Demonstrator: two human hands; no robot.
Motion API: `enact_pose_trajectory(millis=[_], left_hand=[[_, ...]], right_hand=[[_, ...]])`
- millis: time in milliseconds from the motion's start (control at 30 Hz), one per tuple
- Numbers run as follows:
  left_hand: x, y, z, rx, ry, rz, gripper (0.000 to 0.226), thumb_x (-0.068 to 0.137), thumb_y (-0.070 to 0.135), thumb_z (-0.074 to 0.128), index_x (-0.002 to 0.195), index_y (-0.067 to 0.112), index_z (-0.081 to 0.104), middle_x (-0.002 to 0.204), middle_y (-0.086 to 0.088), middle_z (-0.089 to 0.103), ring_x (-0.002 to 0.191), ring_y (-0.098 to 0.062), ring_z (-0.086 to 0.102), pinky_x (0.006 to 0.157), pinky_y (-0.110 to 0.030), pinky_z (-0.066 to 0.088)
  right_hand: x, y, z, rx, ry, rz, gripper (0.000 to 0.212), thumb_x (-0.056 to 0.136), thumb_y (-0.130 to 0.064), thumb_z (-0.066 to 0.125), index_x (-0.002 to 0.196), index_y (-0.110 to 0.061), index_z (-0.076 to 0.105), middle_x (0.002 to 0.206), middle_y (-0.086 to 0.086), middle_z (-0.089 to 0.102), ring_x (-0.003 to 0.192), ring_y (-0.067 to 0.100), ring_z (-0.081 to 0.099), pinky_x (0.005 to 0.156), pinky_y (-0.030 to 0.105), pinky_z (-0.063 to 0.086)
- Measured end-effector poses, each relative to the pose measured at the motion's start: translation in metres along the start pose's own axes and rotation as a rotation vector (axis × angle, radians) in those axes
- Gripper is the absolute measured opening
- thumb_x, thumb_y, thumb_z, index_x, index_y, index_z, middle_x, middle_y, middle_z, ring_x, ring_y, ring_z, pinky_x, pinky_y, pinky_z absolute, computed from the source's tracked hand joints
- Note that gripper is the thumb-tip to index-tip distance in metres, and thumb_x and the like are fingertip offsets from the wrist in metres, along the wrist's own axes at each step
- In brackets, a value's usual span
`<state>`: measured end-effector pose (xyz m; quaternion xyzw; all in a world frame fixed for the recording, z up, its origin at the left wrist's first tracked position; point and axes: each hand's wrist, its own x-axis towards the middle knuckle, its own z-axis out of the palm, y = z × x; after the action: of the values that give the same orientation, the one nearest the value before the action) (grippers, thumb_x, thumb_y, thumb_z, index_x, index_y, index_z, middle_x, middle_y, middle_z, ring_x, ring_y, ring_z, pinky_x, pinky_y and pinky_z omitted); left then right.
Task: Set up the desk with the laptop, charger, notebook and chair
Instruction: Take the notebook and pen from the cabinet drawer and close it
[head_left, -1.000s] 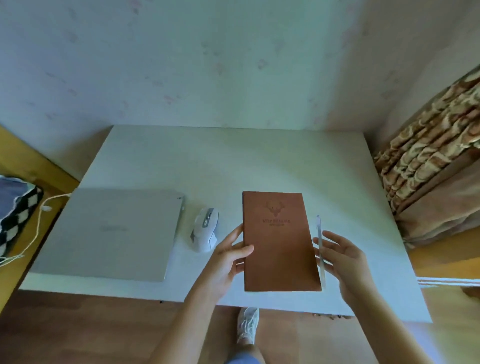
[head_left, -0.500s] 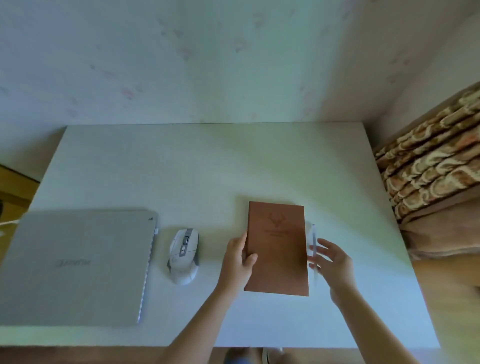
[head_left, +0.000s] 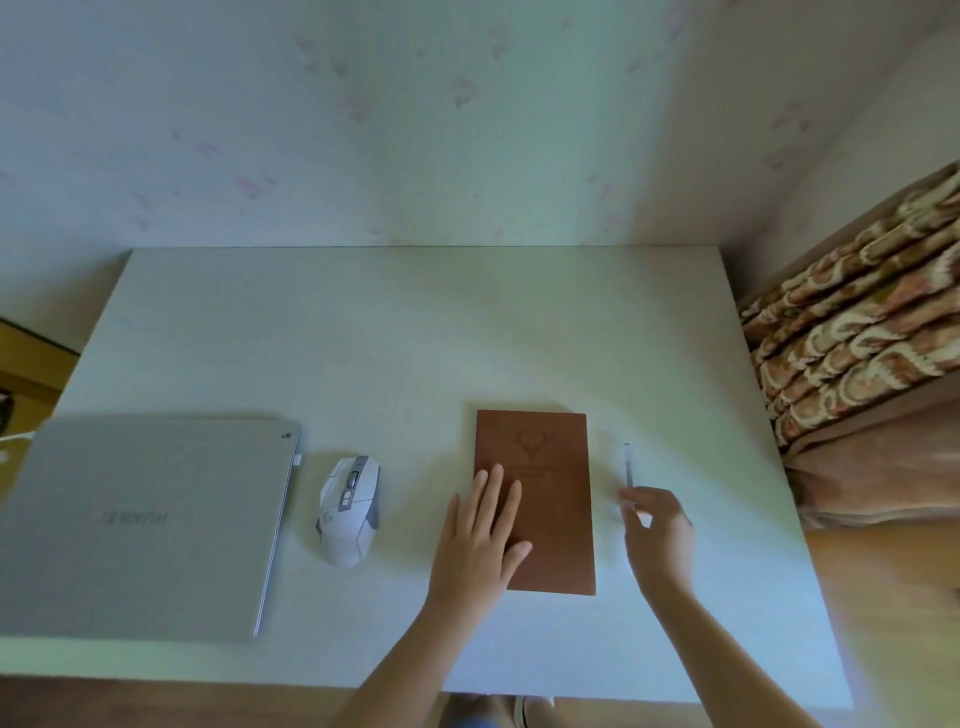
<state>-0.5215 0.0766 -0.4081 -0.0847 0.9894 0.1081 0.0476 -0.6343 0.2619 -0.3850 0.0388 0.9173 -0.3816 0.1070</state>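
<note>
A: Where is the notebook located, and how is it oriented?

B: The brown notebook (head_left: 535, 499) is laid flat on the white desk (head_left: 415, 338), right of centre and near the front edge. Its long axis is run from the front edge toward the wall, and an embossed emblem is seen on the cover.

A: What is the state of each hand?

B: The left hand (head_left: 480, 535) is spread flat, fingers straight, and is rested on the left part of the cover; nothing is gripped. The pen (head_left: 628, 465) is pinched at its near end by the right hand (head_left: 657, 530), its tip pointed away toward the wall. Whether the pen is in contact with the desk cannot be told.

A: Which relation governs the coming move?

B: The pen is held just to the right of the notebook, apart from it and roughly parallel to its long edge. It is judged that the pen is to be set down beside the notebook, the right hand being the nearer one.

A: What else is present?

B: A white computer mouse (head_left: 349, 509) is placed to the left of the notebook, and a closed silver laptop (head_left: 140, 519) lies beyond it at the left end. Pale patterned wallpaper is seen behind the desk, and folded patterned fabric (head_left: 852, 332) to its right. No charger or chair can be identified
</note>
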Motion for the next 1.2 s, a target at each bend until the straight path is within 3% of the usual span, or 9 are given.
enact_pose_trajectory(millis=[200, 467, 567, 667, 767, 900, 1067, 1200], left_hand=[[0.001, 0.004, -0.002, 0.058, -0.099, -0.029, 0.063, 0.098, 0.055, 0.022, 0.148, 0.018, 0.034, 0.156, -0.008, 0.028, 0.142, -0.027, 0.028, 0.106, -0.048, 0.038], [0.005, 0.010, -0.015, 0.051, -0.198, -0.079, 0.063, 0.098, 0.054, 0.016, 0.144, 0.019, 0.041, 0.152, -0.007, 0.037, 0.137, -0.026, 0.039, 0.101, -0.050, 0.043], [0.006, 0.019, -0.028, 0.083, -0.231, -0.079, 0.062, 0.098, 0.050, 0.023, 0.152, 0.020, 0.020, 0.160, -0.006, 0.015, 0.145, -0.027, 0.021, 0.113, -0.048, 0.026], [0.002, 0.030, -0.042, 0.055, -0.227, -0.140, 0.065, 0.100, 0.045, 0.031, 0.153, 0.018, 0.005, 0.162, -0.005, 0.006, 0.148, -0.027, 0.008, 0.117, -0.042, 0.016], [-0.011, 0.046, -0.063, -0.041, -0.105, -0.179, 0.061, 0.099, 0.043, 0.038, 0.151, 0.018, 0.018, 0.157, -0.003, 0.026, 0.143, -0.022, 0.027, 0.112, -0.037, 0.027], [-0.034, 0.063, -0.090, -0.212, 0.106, -0.201, 0.053, 0.094, 0.042, 0.051, 0.142, 0.022, 0.042, 0.134, 0.004, 0.057, 0.115, -0.017, 0.058, 0.093, -0.032, 0.043], [-0.051, 0.072, -0.122, -0.340, 0.185, -0.145, 0.042, 0.093, 0.043, 0.052, 0.132, 0.031, 0.048, 0.116, 0.016, 0.064, 0.098, -0.009, 0.062, 0.082, -0.026, 0.046], [-0.057, 0.072, -0.142, -0.358, 0.218, -0.057, 0.035, 0.090, 0.040, 0.057, 0.124, 0.032, 0.056, 0.103, 0.017, 0.068, 0.089, -0.010, 0.065, 0.075, -0.029, 0.049]], right_hand=[[-0.007, 0.006, -0.002, -0.265, -0.091, -0.167, 0.031, 0.085, -0.003, 0.058, 0.114, -0.008, 0.066, 0.130, 0.007, 0.058, 0.113, 0.030, 0.056, 0.082, 0.035, 0.051], [-0.013, 0.001, -0.020, -0.495, -0.317, -0.230, 0.045, 0.091, -0.026, 0.050, 0.136, -0.023, 0.045, 0.154, -0.008, 0.028, 0.130, 0.016, 0.039, 0.084, 0.034, 0.052], [-0.018, -0.003, -0.032, -0.547, -0.283, -0.255, 0.048, 0.091, -0.028, 0.049, 0.138, -0.026, 0.042, 0.152, -0.005, 0.032, 0.133, 0.017, 0.038, 0.088, 0.036, 0.051], [-0.028, -0.008, -0.044, -0.465, -0.203, -0.289, 0.048, 0.089, -0.025, 0.052, 0.137, -0.025, 0.046, 0.148, -0.003, 0.041, 0.130, 0.020, 0.043, 0.089, 0.036, 0.050], [-0.042, -0.014, -0.056, -0.373, -0.164, -0.320, 0.047, 0.089, -0.028, 0.055, 0.135, -0.025, 0.049, 0.144, -0.004, 0.046, 0.127, 0.019, 0.047, 0.089, 0.036, 0.050], [-0.064, -0.025, -0.077, -0.273, -0.105, -0.377, 0.045, 0.088, -0.030, 0.057, 0.133, -0.026, 0.051, 0.134, -0.009, 0.054, 0.118, 0.014, 0.055, 0.083, 0.030, 0.051], [-0.096, -0.041, -0.096, 0.007, -0.117, -0.265, 0.042, 0.086, -0.027, 0.063, 0.126, -0.029, 0.054, 0.110, -0.019, 0.062, 0.094, 0.002, 0.061, 0.075, 0.021, 0.048], [-0.124, -0.052, -0.111, 0.233, -0.075, -0.157, 0.029, 0.087, -0.019, 0.063, 0.113, -0.028, 0.060, 0.098, -0.018, 0.066, 0.083, -0.002, 0.062, 0.068, 0.012, 0.046]])
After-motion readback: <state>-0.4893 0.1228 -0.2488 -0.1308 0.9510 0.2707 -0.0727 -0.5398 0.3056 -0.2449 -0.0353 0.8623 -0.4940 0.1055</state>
